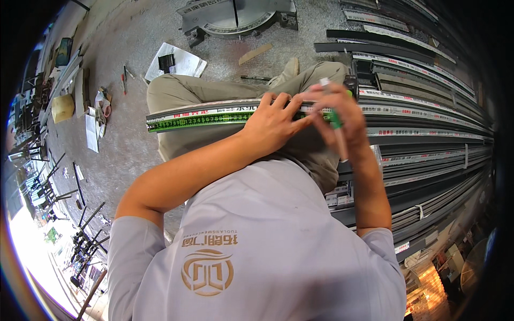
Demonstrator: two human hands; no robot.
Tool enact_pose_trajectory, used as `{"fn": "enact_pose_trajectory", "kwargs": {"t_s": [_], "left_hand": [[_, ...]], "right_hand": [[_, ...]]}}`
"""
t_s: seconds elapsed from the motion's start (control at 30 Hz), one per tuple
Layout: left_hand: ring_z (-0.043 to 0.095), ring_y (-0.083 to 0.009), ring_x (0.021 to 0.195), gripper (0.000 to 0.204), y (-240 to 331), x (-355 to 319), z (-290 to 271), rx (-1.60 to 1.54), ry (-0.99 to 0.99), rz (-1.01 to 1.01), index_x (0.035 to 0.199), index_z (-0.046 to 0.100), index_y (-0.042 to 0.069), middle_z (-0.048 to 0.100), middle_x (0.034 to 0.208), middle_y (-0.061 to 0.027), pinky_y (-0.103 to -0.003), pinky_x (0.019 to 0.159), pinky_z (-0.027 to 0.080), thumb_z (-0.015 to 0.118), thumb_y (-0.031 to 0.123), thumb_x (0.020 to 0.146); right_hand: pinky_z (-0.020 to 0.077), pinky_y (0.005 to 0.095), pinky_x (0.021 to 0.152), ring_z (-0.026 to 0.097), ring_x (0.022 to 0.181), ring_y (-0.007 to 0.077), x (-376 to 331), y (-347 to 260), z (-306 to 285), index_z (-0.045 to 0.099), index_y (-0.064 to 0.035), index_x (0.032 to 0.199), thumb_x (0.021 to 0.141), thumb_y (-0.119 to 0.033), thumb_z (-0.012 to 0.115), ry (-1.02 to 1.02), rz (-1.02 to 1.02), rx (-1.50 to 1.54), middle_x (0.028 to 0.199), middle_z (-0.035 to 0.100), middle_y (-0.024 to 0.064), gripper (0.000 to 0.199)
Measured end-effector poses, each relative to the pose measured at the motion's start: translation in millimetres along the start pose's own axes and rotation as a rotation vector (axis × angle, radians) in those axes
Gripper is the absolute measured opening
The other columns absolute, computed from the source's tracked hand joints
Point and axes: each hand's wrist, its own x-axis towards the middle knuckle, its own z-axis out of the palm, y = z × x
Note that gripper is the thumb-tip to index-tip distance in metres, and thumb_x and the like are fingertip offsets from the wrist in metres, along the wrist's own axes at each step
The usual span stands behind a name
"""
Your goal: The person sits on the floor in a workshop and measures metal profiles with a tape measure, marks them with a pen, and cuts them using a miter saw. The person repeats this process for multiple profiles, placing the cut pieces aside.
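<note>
Across my lap lies a long metal profile [167, 114] with a white printed film strip. A green tape measure blade [201, 120] runs along its near edge. My left hand [273, 120] presses down on both, fingers curled over the profile. At the right, my right hand [345, 109] is blurred by motion, closed around a slim pen [336, 119] with a green part. The pen's pale lower end points down toward my lap. What lies under my fingers is hidden.
A miter saw base [238, 18] stands ahead on the floor. Stacked metal profiles [428, 112] fill the right side. Paper sheets [184, 61] with a small black thing lie ahead left. Farther left are a yellowish box [62, 108] and loose tools.
</note>
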Motion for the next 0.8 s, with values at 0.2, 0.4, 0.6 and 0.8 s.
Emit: {"fn": "enact_pose_trajectory", "kwargs": {"t_s": [0.2,0.4,0.6,0.8], "left_hand": [[0.051,-0.0246,0.116,0.024,-4,-8,10,0.187,-0.236,0.051,0.112,0.07,0.021,0.062,0.105,0.0011,-0.046,0.094,0.036,0.06,0.024,0.09],[0.053,-0.0217,0.108,0.021,-3,-10,23,0.163,-0.164,-0.02,0.109,0.069,0.023,0.061,0.104,0.0014,-0.044,0.094,0.036,0.06,0.023,0.09],[0.055,-0.0249,0.112,0.028,-8,-8,17,0.022,-0.016,0.05,0.115,0.075,0.028,0.063,0.116,-0.0018,-0.044,0.089,0.041,0.063,0.024,0.089],[0.054,-0.0281,0.12,0.029,-7,-6,29,-0.214,0.031,-0.062,0.117,0.073,0.027,0.061,0.124,-0.0022,-0.044,0.096,0.042,0.062,0.024,0.091]], "right_hand": [[0.0525,0.0407,0.089,0.065,0.098,0.0291,9,-9,47,0.066,-0.006,0.099,0.08,0.007,0.08,-0.165,0.112,0.246,0.089,0.065,0.0055,0.026],[0.0514,0.0346,0.083,0.062,0.088,0.024,17,-10,53,0.062,-0.0053,0.099,0.083,0.005,0.079,-0.168,0.086,0.221,0.09,0.064,0.0063,0.026],[0.0525,0.0278,0.077,0.062,0.084,0.0118,18,0,52,0.058,-0.0034,0.102,0.093,-0.001,0.075,0.024,0.417,0.508,0.09,0.066,0.0049,0.02],[0.0531,0.0297,0.077,0.063,0.084,0.0134,28,11,44,0.057,-0.0032,0.099,0.093,-0.002,0.075,-0.104,0.318,0.492,0.091,0.067,0.0057,0.019]]}}
